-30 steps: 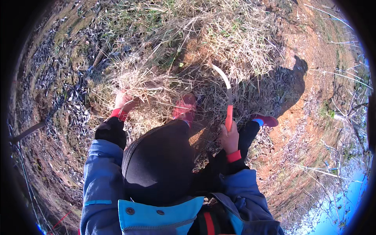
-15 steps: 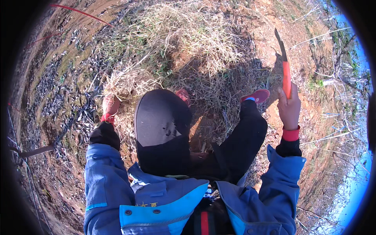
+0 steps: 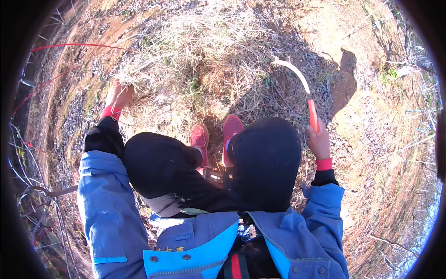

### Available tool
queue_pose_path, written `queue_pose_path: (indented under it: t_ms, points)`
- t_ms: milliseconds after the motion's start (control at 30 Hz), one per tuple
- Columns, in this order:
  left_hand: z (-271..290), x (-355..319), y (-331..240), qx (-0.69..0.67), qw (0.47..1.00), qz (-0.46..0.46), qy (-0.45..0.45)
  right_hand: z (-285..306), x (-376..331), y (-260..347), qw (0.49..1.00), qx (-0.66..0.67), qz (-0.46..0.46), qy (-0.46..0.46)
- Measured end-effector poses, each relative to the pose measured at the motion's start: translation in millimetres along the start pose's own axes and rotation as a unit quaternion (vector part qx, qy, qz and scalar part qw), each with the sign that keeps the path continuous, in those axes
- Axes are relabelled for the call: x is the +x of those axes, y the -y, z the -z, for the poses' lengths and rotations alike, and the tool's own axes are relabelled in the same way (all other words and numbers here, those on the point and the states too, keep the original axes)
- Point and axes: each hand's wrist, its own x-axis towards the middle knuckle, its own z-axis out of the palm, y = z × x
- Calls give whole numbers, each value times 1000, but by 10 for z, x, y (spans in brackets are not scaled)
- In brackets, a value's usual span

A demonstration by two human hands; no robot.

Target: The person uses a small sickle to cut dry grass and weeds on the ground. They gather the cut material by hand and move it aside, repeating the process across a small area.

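I am squatting over a mound of dry, pale grass (image 3: 204,60). My right hand (image 3: 318,142) grips the red handle of a sickle (image 3: 302,88), whose curved white blade arcs up and to the left above the grass. My left hand (image 3: 118,95) reaches out to the left and closes on a tuft of dry grass at the mound's edge. My knees in dark trousers and my two red shoes (image 3: 216,137) sit between both arms.
Bare reddish soil (image 3: 367,116) lies to the right, with my shadow on it. Thin red lines (image 3: 69,46) curve over the ground at upper left. Bare twigs and branches (image 3: 37,186) stand along the left and lower right edges.
My right hand with the sickle has come back down from the raised position at the far right toward my knee. My left hand has stayed on the grass at the left.
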Motion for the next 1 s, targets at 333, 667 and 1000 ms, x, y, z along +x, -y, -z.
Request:
queue_pose_path:
  t_ms: [333, 667, 1000]
  points:
    - [-1291, 655, -2161, 42, 938, -297, 176, -1186, -584, -673, 909, 228, -345, 49]
    - [-2395, 590, -2834, -90, 962, -226, 124, -2066, 733, -557, 852, 381, -340, 116]
    - [-2948, 820, -3039, -121, 955, -29, 270, -1924, -73, -628, 953, -61, -212, 209]
